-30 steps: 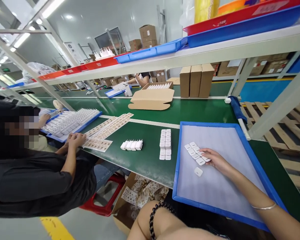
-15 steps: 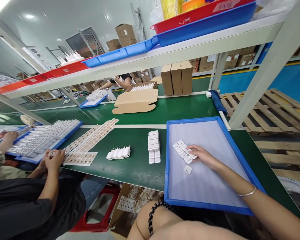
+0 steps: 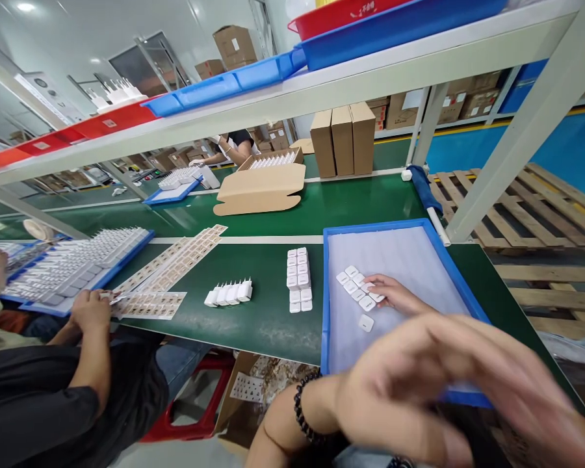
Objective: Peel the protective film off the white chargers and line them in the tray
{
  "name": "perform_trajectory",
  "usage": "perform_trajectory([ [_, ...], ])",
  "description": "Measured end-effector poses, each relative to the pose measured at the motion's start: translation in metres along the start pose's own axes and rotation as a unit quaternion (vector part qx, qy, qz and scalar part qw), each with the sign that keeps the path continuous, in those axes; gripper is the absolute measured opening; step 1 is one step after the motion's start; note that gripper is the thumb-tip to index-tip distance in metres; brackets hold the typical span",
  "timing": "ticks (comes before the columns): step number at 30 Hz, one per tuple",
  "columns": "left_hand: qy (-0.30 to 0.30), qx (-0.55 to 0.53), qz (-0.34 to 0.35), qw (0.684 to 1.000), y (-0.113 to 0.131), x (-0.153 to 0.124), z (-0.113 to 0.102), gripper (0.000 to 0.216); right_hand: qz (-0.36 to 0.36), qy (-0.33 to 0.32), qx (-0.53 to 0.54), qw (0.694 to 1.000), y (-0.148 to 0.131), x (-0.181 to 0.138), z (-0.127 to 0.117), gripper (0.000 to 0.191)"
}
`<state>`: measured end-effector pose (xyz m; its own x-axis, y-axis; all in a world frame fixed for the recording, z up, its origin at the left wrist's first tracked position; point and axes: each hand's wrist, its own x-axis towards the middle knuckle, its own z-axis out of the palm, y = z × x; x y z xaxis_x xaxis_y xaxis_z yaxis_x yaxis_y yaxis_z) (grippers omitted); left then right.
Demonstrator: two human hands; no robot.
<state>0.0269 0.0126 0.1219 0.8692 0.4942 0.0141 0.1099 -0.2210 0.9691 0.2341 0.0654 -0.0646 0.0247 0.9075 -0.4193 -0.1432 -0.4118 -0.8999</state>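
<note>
The right hand [image 3: 394,294] has its fingertips at the right end of a two-row cluster of white, rounded-square plastic blocks [image 3: 358,295] in the blue-rimmed, white-lined tray [image 3: 325,292]; I can't make out whether its grip is clamped on a block or merely resting. Light, level pressure there should hold the rows square, without nudging the loose white block [image 3: 365,323] just beside them. The blurred left hand [image 3: 400,370], fingers and thumb apart with nothing visible between, would best approach clear of the cluster.
</note>
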Motion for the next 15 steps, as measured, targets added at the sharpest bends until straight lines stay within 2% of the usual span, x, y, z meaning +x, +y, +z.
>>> perform_trajectory([
  [2,0.014,-0.022,0.083,0.996,-0.016,0.012,0.0,0.025,-0.019,-0.006,-0.006,1.0,-0.001,-0.002,0.001,0.037],
  [3,0.063,-0.001,0.101,0.993,-0.03,0.018,-0.003,0.026,-0.03,-0.009,-0.01,0.999,-0.002,-0.004,0.001,0.038],
  [5,0.161,0.127,0.075,0.976,-0.065,0.028,-0.01,0.028,-0.052,-0.017,-0.017,0.998,-0.003,-0.008,0.003,0.039],
  [8,0.159,0.232,0.021,0.959,-0.121,0.031,-0.02,0.03,-0.072,-0.041,-0.036,0.996,-0.003,-0.013,0.006,0.036],
  [10,0.171,0.276,0.011,0.946,-0.147,0.028,-0.023,0.038,-0.077,-0.059,-0.054,0.994,0.0,-0.015,0.008,0.034],
  [12,0.187,0.304,0.006,0.934,-0.161,0.025,-0.025,0.043,-0.083,-0.072,-0.072,0.991,0.002,-0.016,0.011,0.033],
  [15,0.197,0.309,-0.008,0.93,-0.169,0.024,-0.027,0.041,-0.104,-0.078,-0.099,0.987,0.004,-0.018,0.015,0.033],
])
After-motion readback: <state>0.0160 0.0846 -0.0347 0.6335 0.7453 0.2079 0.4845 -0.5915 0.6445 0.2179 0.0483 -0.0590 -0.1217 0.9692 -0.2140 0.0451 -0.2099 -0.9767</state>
